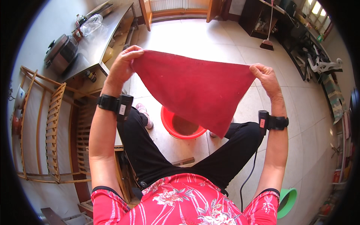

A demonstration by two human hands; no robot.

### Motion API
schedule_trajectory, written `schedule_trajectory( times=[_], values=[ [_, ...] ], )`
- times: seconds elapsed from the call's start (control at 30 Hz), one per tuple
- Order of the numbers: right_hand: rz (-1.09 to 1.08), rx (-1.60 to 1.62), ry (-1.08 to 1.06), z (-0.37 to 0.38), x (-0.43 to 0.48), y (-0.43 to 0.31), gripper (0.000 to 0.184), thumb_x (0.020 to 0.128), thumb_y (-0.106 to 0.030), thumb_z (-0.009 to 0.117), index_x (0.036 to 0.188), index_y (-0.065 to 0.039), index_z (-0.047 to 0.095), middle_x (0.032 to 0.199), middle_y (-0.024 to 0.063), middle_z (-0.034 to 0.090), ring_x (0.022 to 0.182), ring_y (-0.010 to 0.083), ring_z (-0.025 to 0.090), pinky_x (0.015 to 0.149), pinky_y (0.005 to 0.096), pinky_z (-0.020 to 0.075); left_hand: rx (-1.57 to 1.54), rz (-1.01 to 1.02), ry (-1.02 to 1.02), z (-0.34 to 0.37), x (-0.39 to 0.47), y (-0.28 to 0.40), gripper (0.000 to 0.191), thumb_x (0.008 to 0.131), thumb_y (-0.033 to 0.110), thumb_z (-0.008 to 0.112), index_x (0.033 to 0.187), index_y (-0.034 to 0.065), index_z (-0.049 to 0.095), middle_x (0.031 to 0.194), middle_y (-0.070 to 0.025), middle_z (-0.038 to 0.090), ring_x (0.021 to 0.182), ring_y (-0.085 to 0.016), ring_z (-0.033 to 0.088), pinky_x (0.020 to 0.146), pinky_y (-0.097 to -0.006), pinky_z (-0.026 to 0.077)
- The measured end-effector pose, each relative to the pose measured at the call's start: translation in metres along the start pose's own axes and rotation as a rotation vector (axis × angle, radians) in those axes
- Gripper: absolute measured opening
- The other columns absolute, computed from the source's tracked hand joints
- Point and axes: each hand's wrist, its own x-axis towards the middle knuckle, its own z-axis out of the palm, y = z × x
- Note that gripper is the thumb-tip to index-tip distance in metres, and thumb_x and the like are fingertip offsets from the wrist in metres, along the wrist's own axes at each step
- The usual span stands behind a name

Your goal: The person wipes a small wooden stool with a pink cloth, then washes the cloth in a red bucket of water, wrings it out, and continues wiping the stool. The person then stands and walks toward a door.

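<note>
A red cloth (pixel 191 84) is stretched between my two hands, its lower part hanging in front of a red plastic basin. My left hand (pixel 126 62) pinches the cloth's upper left corner. At the upper right corner, my right hand (pixel 264 76) grips it between thumb and fingers. The red basin (pixel 168 128) stands on the floor between my feet and holds brownish, murky water; the cloth hides part of its rim.
A metal-topped table (pixel 112 24) with an electric cooker (pixel 61 53) and a plastic bag (pixel 92 24) stands at left, near a slatted wooden rack (pixel 53 132). A broom (pixel 267 44) stands at upper right. A green plastic container (pixel 289 202) lies at lower right.
</note>
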Motion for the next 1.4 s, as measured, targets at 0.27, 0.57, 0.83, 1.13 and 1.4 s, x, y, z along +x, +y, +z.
schedule_trajectory(
  times=[0.27,0.57,0.83,1.13,1.4],
  values=[
    [0.187,0.699,0.065,0.051,0.003,-0.001,0.025,0.097,-0.025,0.057,0.105,-0.002,0.064,0.086,0.0049,0.068,0.071,0.0103,0.064,0.062,0.0244,0.0541,-0.257,-0.168,0.206,0.049,0.011,-0.034,0.013,0.094,0.007,0.050,0.097,-0.0014,0.059,0.091,-0.0102,0.065,0.078,-0.019,0.066,0.072,-0.0316,0.057],
    [0.058,0.715,-0.134,0.122,0.005,-0.054,0.022,0.097,-0.023,0.058,0.102,-0.002,0.065,0.086,0.0005,0.064,0.076,0.0062,0.057,0.069,0.0202,0.0499,-0.146,-0.234,-0.123,0.120,0.004,-0.055,0.012,0.096,0.016,0.055,0.104,0.0057,0.056,0.097,-0.0057,0.065,0.084,-0.014,0.066,0.075,-0.0281,0.057],
    [0.171,0.672,-0.142,0.120,-0.002,-0.061,0.026,0.097,-0.020,0.055,0.106,0.001,0.066,0.087,0.0063,0.067,0.074,0.0110,0.062,0.065,0.0233,0.0532,0.080,-0.212,-0.252,0.123,-0.006,-0.061,0.036,0.087,0.028,0.071,0.110,0.0078,0.051,0.100,-0.0052,0.063,0.088,-0.012,0.064,0.076,-0.0270,0.054],
    [-0.041,0.660,-0.450,0.113,-0.014,-0.072,0.045,0.102,-0.033,0.044,0.128,0.002,0.053,0.106,0.0162,0.067,0.096,0.0223,0.068,0.085,0.0321,0.0551,0.108,-0.106,-0.183,0.120,-0.002,-0.067,0.021,0.087,0.006,0.068,0.106,0.0059,0.058,0.099,-0.0038,0.064,0.091,-0.013,0.063,0.080,-0.0274,0.053],
    [0.198,0.531,-0.059,0.109,-0.022,-0.024,0.041,0.095,-0.019,0.057,0.131,-0.002,0.048,0.114,0.0125,0.062,0.068,0.0102,0.063,0.060,0.0207,0.0501,0.030,-0.040,-0.230,0.117,-0.004,-0.054,0.025,0.081,-0.003,0.057,0.105,0.0039,0.057,0.092,-0.0039,0.063,0.084,-0.011,0.061,0.075,-0.0231,0.052]
  ],
)
